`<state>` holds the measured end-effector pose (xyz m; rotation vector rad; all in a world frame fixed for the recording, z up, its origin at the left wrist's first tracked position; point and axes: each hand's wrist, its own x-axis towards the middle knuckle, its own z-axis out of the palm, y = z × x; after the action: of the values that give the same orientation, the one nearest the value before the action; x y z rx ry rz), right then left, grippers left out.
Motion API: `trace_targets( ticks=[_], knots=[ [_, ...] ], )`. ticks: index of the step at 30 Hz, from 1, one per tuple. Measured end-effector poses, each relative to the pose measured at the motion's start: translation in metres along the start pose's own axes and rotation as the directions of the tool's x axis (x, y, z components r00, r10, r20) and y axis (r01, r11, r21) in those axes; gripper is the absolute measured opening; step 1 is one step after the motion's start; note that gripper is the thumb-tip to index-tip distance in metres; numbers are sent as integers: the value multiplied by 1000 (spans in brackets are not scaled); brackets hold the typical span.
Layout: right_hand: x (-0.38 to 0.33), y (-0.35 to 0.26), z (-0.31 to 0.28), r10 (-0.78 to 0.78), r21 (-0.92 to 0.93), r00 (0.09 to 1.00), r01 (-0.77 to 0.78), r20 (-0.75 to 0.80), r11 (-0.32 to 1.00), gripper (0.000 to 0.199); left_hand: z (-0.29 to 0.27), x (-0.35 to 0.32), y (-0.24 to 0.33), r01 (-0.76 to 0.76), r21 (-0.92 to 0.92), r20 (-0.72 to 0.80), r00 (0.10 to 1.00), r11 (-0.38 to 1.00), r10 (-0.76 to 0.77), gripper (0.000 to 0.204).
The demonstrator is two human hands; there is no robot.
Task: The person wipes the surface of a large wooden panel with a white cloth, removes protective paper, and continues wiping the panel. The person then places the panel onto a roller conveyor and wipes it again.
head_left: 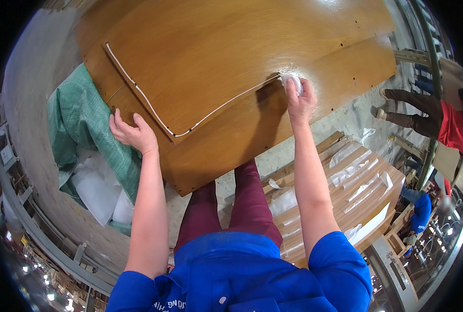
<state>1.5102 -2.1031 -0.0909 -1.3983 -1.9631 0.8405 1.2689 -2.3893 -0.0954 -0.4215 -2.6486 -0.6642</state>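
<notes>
A large brown wooden panel (226, 67) lies flat in front of me, glossy, with small dark holes. Over it runs a thin white cord (149, 106), down from the upper left, round a corner, then up to the right. My right hand (301, 101) grips a rounded white bundle (292, 83) above the panel, where the cord's right end meets it; whether the bundle is wound cord or cloth is unclear. My left hand (134, 134) has its fingers apart and holds nothing, by the panel's left edge and beside a green woven sack (81, 112).
White plastic sheeting (94, 184) pokes out of the sack. At right, below the panel, stands a stack of wood boards (340, 182) with white film strips. Farther right are a person in red (452, 122), another in blue (421, 213), and a green metal frame (430, 78).
</notes>
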Motion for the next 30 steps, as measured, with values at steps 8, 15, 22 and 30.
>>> trace_targets(
  ticks=[8,15,22,30],
  knots=[
    [17,9,-8,56,117,998,-59,28,991,23,60,47,151,-228,-362,93,956,904,278,26],
    [57,23,-20,4,71,1000,-4,-1,997,23,132,16,241,-326,-66,350,877,943,328,45],
    [109,50,-42,7,60,995,-1,-101,998,26,141,3,250,-409,107,392,855,906,339,46],
    [167,91,-61,72,91,973,-53,-217,994,29,137,3,260,-402,129,435,845,906,313,47]
  ],
)
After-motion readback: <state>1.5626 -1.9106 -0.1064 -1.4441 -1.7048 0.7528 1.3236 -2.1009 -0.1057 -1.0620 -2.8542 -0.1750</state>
